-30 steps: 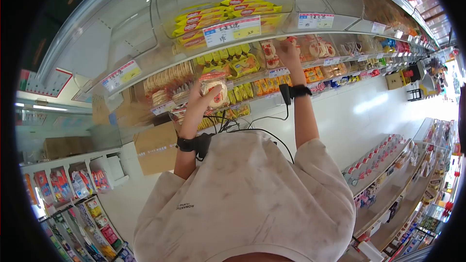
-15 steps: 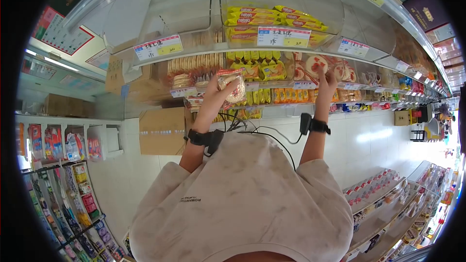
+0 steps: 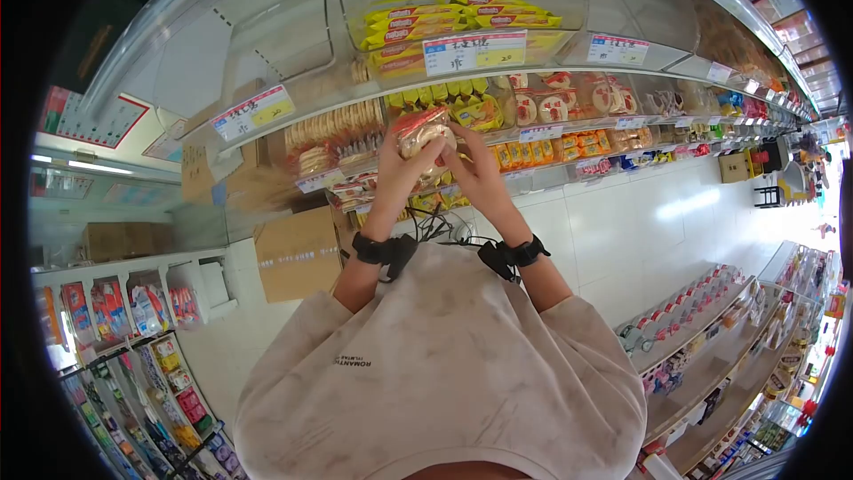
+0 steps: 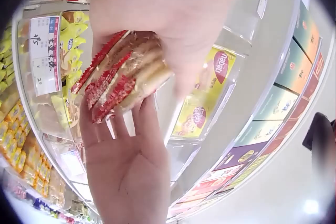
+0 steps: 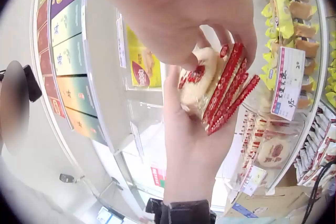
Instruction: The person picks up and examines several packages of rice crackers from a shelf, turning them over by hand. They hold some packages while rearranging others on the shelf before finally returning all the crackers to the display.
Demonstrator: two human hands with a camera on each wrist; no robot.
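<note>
So the packs (image 3: 422, 132) are up in front of the shelf (image 3: 360, 92), roughly between the two wrists. There look to be a few of them stacked: pale round cakes in clear film with crinkly red edges. The left hand (image 3: 396, 180) grips the stack from one side, thumb and fingers around it. The right hand (image 3: 480, 180) pinches it from the other side, thumb on the front cake, fingers by the red edges.

Handling-wise I'd guess they're really light, crumbly inside, and the film is kinda slick, so stacked ones could slide over each other. I'd take them broadly across the flat faces, or by the red edges if I only wanted one. Squeezing hard on a rim is probably how you'd crack a cake.

Around them: yellow wafers (image 3: 413, 27) in the upper bin, with a price tag (image 3: 474, 52) on its front, and a row of biscuits (image 3: 333, 127) lower down. Similar red-and-white packs (image 3: 555, 107) sit further right, above the orange packs (image 3: 524, 154). What's in the way is mostly the shelf jutting out over the lower bins, plus the cables (image 3: 433, 224) bunched below the hands. The carton (image 3: 298, 253) is off to the left, lower down.
</note>
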